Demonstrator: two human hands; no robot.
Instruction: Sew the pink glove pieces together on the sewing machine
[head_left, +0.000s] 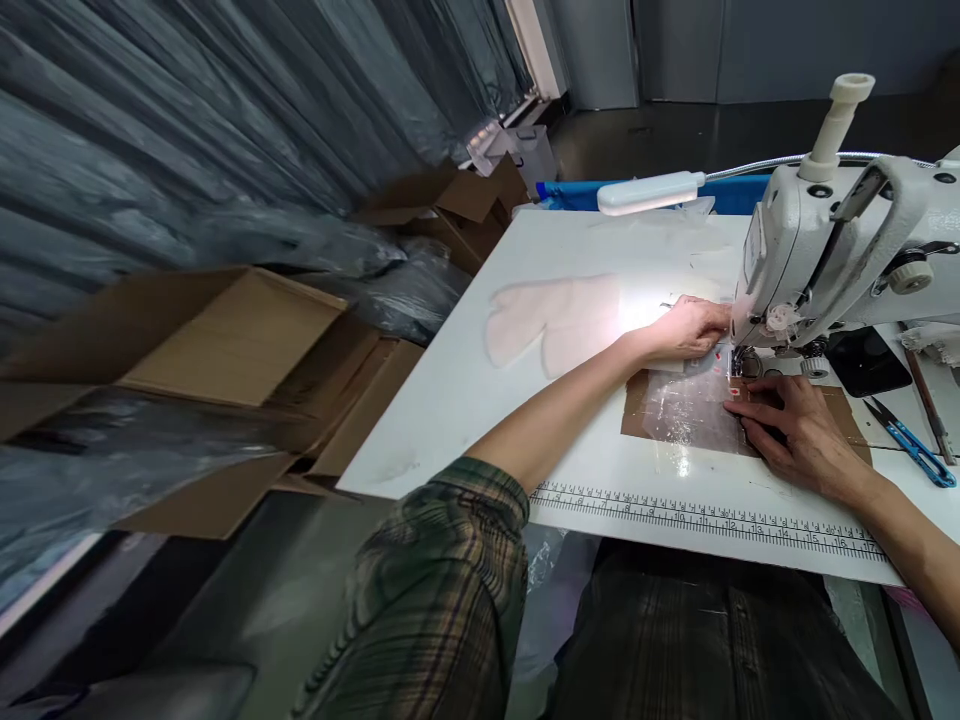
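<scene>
A white sewing machine (825, 250) stands at the right of the white table. Under its needle area lies a clear plastic piece (694, 405) with small red marks, on top of a brown sheet (636, 408). My left hand (686, 328) is at the left of the machine head, fingers bent together at the far edge of the plastic; the fingertips are partly hidden, so what they grip cannot be made out. In front of the needle, my right hand (799, 430) rests with fingers stretched and apart, pressing the near right part of the plastic and brown sheet.
Blue thread snips (911, 442) and a dark flat object (868, 361) lie right of the machine. A pale pink cut piece (555, 318) is at the table's left. A ruler strip (705, 522) runs along the front edge. Cardboard boxes (232, 340) stand left. A lamp (651, 193) shines above.
</scene>
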